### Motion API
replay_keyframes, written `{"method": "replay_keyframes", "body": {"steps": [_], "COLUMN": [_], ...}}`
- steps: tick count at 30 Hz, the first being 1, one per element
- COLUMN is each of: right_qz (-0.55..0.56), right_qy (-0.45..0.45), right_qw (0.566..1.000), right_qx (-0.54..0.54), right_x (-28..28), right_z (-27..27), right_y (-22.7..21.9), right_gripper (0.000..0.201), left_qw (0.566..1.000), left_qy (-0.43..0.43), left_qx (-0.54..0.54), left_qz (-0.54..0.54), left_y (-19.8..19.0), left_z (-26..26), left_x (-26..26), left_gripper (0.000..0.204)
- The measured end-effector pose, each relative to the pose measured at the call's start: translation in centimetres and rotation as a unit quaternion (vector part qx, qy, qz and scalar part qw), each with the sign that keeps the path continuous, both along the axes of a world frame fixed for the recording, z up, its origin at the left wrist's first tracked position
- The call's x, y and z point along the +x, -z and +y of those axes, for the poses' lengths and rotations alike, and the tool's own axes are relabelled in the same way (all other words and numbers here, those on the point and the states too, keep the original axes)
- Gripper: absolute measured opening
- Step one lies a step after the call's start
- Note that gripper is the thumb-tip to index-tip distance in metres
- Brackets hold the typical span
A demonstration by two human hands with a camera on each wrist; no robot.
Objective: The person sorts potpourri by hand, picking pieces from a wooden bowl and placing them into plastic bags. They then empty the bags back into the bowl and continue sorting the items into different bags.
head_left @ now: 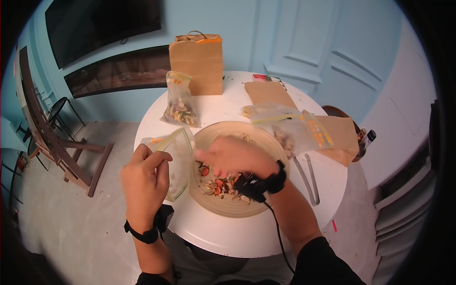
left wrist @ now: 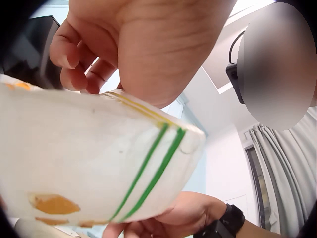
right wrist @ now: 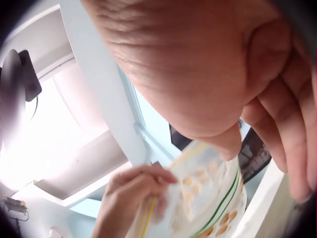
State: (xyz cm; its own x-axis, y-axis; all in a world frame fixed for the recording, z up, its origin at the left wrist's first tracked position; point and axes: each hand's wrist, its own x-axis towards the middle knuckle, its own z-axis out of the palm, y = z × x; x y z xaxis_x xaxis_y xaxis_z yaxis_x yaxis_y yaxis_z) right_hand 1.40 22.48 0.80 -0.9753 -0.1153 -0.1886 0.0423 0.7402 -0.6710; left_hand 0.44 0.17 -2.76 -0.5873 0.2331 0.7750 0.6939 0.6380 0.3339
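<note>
My left hand (head_left: 146,180) pinches the rim of a clear zip bag (head_left: 179,166) at the left of the table. The bag's mouth has green and yellow seal lines, and orange print shows on its side. My right hand (head_left: 240,159), blurred, is over a round wooden tray (head_left: 209,128), its fingertips close to the bag's mouth. In the right wrist view the right thumb stands apart from the fairly straight fingers (right wrist: 285,124), and nothing shows between them. Dried orange and pale pieces (head_left: 221,186) lie on the tray under this hand.
A filled zip bag (head_left: 180,107) and a brown paper bag (head_left: 204,64) stand at the back. Right of the tray lie other zip bags (head_left: 285,126), flat brown paper (head_left: 339,137) and metal tongs (head_left: 308,180). A wooden easel (head_left: 57,128) stands left of the white table (head_left: 213,235).
</note>
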Motion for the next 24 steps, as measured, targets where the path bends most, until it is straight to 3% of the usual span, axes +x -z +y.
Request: {"method": "replay_keyframes", "body": {"steps": [2, 4, 6, 8, 11, 14, 18, 21, 24], "right_qz": [0.081, 0.166, 0.206, 0.204, 0.269, 0.121, 0.123, 0.126, 0.124], "right_qy": [0.044, 0.038, 0.051, 0.082, 0.087, 0.084, 0.067, 0.068, 0.083], "right_qw": [0.994, 0.980, 0.963, 0.965, 0.922, 0.933, 0.922, 0.919, 0.919], "right_qx": [-0.051, 0.100, 0.164, 0.145, 0.265, 0.329, 0.362, 0.367, 0.365], "right_x": [-0.1, -2.0, -3.1, -3.4, -3.7, -4.4, -4.5, -4.5, -4.9], "right_z": [3.5, 7.6, 9.1, 9.7, 9.6, 9.2, 9.0, 9.1, 9.2], "right_y": [-0.3, 1.1, 2.1, 3.1, 5.1, 4.3, 4.2, 4.6, 4.8], "right_gripper": [0.035, 0.029, 0.024, 0.020, 0.013, 0.013, 0.016, 0.016, 0.013], "left_qw": [1.000, 1.000, 0.999, 0.999, 0.997, 0.995, 0.994, 0.988, 0.981], "left_qy": [-0.008, -0.013, -0.011, -0.010, 0.002, 0.018, 0.046, 0.067, 0.082], "left_qx": [0.000, -0.003, -0.014, -0.020, -0.020, -0.029, -0.056, -0.093, -0.116], "left_qz": [-0.014, -0.026, -0.036, -0.046, -0.070, -0.092, -0.084, -0.107, -0.130], "left_y": [0.0, 0.0, 0.0, 0.0, -0.4, -0.7, -0.8, -1.3, -1.8], "left_z": [0.3, 0.3, 0.3, 0.4, 0.4, 0.3, -0.1, -0.5, -0.7], "left_x": [-0.2, -0.4, -0.9, -0.9, -0.6, -0.5, -0.9, -0.8, -0.7], "left_gripper": [0.011, 0.008, 0.009, 0.009, 0.010, 0.013, 0.021, 0.041, 0.073]}}
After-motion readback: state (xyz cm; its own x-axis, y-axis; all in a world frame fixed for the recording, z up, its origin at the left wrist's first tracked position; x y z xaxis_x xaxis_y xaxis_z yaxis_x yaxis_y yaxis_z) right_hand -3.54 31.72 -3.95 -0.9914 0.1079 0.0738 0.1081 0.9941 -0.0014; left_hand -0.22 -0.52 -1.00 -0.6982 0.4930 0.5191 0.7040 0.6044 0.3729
